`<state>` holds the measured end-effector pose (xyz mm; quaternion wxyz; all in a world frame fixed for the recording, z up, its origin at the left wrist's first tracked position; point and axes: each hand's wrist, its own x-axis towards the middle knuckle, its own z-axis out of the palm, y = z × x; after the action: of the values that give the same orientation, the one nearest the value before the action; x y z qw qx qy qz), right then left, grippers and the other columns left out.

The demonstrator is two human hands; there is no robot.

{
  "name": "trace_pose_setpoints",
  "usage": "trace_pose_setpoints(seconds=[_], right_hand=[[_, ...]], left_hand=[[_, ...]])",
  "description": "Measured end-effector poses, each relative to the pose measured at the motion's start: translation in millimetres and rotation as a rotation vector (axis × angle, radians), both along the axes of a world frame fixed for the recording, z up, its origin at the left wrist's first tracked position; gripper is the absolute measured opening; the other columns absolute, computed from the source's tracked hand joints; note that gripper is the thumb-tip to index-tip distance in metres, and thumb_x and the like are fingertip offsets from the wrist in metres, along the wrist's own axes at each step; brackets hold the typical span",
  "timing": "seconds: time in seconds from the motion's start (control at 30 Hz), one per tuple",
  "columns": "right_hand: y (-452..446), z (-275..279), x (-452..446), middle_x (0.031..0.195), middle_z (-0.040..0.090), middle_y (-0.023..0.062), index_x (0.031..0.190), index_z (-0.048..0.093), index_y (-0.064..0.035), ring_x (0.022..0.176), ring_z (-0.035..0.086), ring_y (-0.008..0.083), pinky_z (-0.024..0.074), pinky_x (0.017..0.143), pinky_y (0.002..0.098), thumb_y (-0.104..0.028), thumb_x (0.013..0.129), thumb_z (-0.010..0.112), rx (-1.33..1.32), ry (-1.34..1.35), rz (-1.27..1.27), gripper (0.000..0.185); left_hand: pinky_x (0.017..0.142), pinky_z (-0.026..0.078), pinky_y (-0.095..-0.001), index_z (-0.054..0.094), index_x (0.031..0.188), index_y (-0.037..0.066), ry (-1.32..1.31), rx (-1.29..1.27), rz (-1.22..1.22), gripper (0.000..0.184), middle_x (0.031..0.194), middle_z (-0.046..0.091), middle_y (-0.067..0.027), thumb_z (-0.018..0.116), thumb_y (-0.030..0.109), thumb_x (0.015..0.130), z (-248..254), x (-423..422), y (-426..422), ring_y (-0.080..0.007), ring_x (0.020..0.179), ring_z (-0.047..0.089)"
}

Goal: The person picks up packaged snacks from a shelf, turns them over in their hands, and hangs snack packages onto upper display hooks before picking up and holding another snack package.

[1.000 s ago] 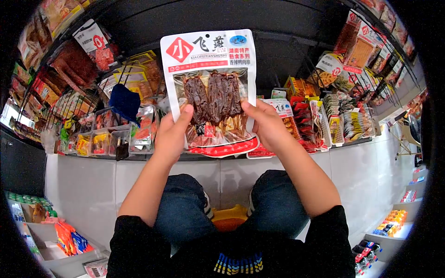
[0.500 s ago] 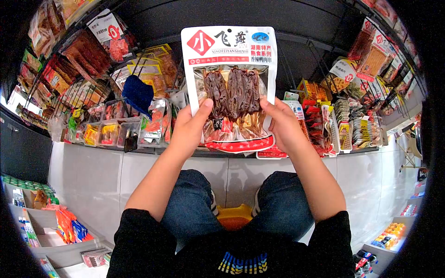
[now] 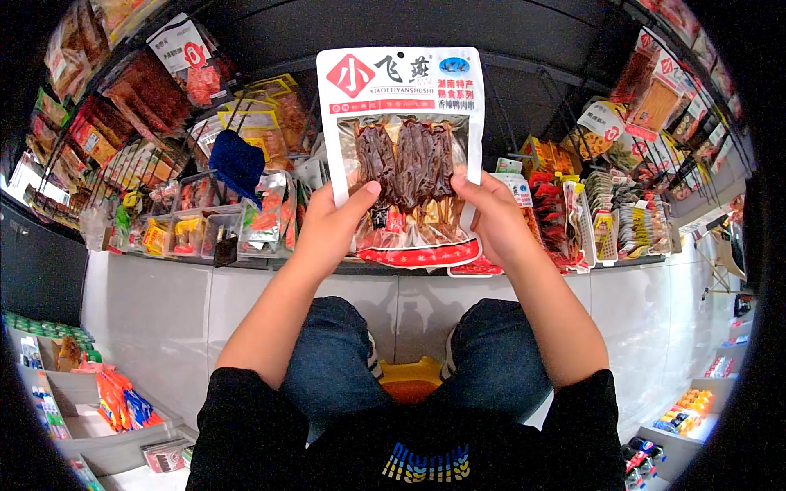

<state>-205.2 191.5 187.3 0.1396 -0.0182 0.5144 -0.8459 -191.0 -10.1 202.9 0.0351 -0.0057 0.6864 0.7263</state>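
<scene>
Between my two hands, a white-edged vacuum pack of dark meat skewers (image 3: 405, 164) is held upright, its printed front facing me. My left hand (image 3: 332, 225) grips the lower left edge, thumb pressed on the clear window. On the opposite edge, my right hand (image 3: 495, 214) pinches the pack with its thumb on the front. The other fingers of both hands are hidden behind it. A dark blue cloth-like item (image 3: 237, 164) hangs to the left of the pack.
Plastic bins (image 3: 187, 236) with small packets line the shelf at left. White baskets (image 3: 577, 229) of upright packets stand at right. More meat packs (image 3: 655, 94) hang on racks at both sides. A yellow stool (image 3: 409, 380) is between my knees; lower shelves (image 3: 86, 421) flank the floor.
Both thumbs have shifted slightly on the pack, the left one a little lower and further in. The pack and the whole view have moved slightly left.
</scene>
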Motion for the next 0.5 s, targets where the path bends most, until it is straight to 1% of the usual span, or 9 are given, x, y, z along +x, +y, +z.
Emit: trace_pose_setpoints(seconds=[0.07, 0.13, 0.27, 0.33, 0.37, 0.43, 0.5], right_hand=[[-1, 3, 2, 0.098, 0.058, 0.0048, 0.107, 0.052, -0.0009, 0.089, 0.052, 0.0116, 0.0406, 0.079, 0.0258, -0.018, 0.082, 0.056, 0.0, -0.016, 0.005, 0.031], [-3, 6, 5, 0.098, 0.058, 0.0047, 0.107, 0.052, -0.0007, 0.088, 0.053, 0.0119, 0.0405, 0.079, 0.0259, -0.018, 0.082, 0.056, -0.042, -0.035, 0.004, 0.031], [-4, 3, 2, 0.098, 0.058, 0.005, 0.106, 0.052, -0.0003, 0.088, 0.053, 0.0128, 0.0413, 0.079, 0.027, -0.016, 0.083, 0.055, -0.001, -0.008, -0.026, 0.029], [-4, 3, 2, 0.097, 0.058, 0.0055, 0.105, 0.053, -0.0002, 0.089, 0.054, 0.0136, 0.0419, 0.079, 0.0283, -0.015, 0.083, 0.054, -0.019, -0.012, -0.031, 0.027], [-4, 5, 2, 0.097, 0.058, 0.0055, 0.105, 0.053, -0.0002, 0.089, 0.054, 0.0136, 0.0419, 0.079, 0.0283, -0.015, 0.083, 0.054, -0.019, -0.009, -0.029, 0.027], [-4, 7, 4, 0.096, 0.058, 0.0057, 0.104, 0.053, -0.0003, 0.087, 0.055, 0.0138, 0.0431, 0.078, 0.0287, -0.015, 0.083, 0.054, -0.021, -0.061, -0.02, 0.026], [-4, 2, 3, 0.096, 0.058, 0.0057, 0.104, 0.053, -0.0005, 0.086, 0.055, 0.0137, 0.0436, 0.077, 0.0285, -0.015, 0.083, 0.054, -0.013, -0.041, -0.032, 0.026]], left_hand=[[0.062, 0.041, -0.0212, 0.054, 0.101, -0.001, -0.03, -0.046, -0.003, 0.026, 0.085, 0.057, -0.001, 0.054, 0.018, 0.084, -6, -2, -4, -0.0056, 0.073, 0.05], [0.057, 0.039, -0.0202, 0.056, 0.099, 0.0, 0.047, -0.08, -0.028, 0.024, 0.08, 0.057, 0.0015, 0.055, 0.018, 0.083, -10, -3, -6, -0.0038, 0.067, 0.048], [0.059, 0.039, -0.0208, 0.056, 0.098, 0.0, 0.087, -0.012, -0.007, 0.024, 0.081, 0.057, 0.0013, 0.055, 0.018, 0.083, -1, 0, -1, -0.004, 0.067, 0.048], [0.067, 0.041, -0.0224, 0.055, 0.101, -0.001, -0.005, 0.005, -0.007, 0.026, 0.087, 0.058, -0.0013, 0.055, 0.018, 0.083, 0, 0, -2, -0.0063, 0.076, 0.05], [0.067, 0.041, -0.0224, 0.055, 0.101, -0.001, -0.002, 0.006, -0.005, 0.026, 0.087, 0.058, -0.0013, 0.055, 0.018, 0.083, 1, 1, -2, -0.0063, 0.076, 0.05], [0.075, 0.041, -0.0237, 0.054, 0.103, -0.002, 0.065, 0.005, -0.018, 0.028, 0.093, 0.058, -0.0034, 0.054, 0.018, 0.084, 2, 2, 1, -0.0081, 0.083, 0.051], [0.076, 0.041, -0.0236, 0.054, 0.104, -0.003, 0.068, 0.003, -0.038, 0.028, 0.095, 0.058, -0.0037, 0.054, 0.018, 0.084, 1, 1, -1, -0.0082, 0.085, 0.051]])
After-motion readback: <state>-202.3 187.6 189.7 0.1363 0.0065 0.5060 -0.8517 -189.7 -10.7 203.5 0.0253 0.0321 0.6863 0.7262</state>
